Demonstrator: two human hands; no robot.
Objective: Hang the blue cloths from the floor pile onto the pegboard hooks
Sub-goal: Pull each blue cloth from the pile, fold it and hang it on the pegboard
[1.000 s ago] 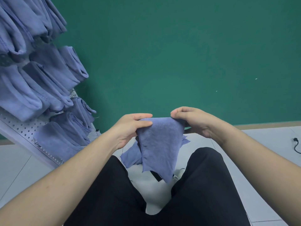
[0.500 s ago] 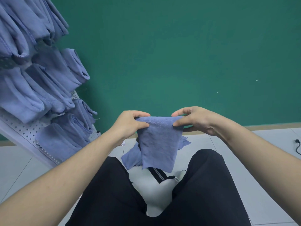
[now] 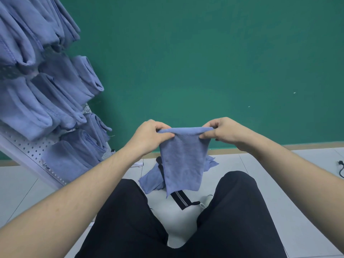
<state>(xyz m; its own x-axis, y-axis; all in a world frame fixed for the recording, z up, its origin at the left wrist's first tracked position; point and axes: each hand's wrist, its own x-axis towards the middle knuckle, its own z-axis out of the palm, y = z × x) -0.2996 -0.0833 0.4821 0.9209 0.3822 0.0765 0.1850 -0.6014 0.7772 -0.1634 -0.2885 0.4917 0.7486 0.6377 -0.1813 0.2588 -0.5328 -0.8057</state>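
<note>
Pinching a folded blue microfibre cloth (image 3: 183,161) by its top edge, the left hand (image 3: 149,135) and right hand (image 3: 222,132) hold it above the floor pile (image 3: 151,180).

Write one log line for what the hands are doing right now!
left hand: pinches cloth | right hand: pinches cloth | cloth: folded, hanging | pegboard: left

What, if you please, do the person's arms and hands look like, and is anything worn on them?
Both forearms are bare as far as the frame shows: no sleeves, gloves, watch or rings visible on the left hand or the right hand. Dark trousers cover the legs below.
</note>
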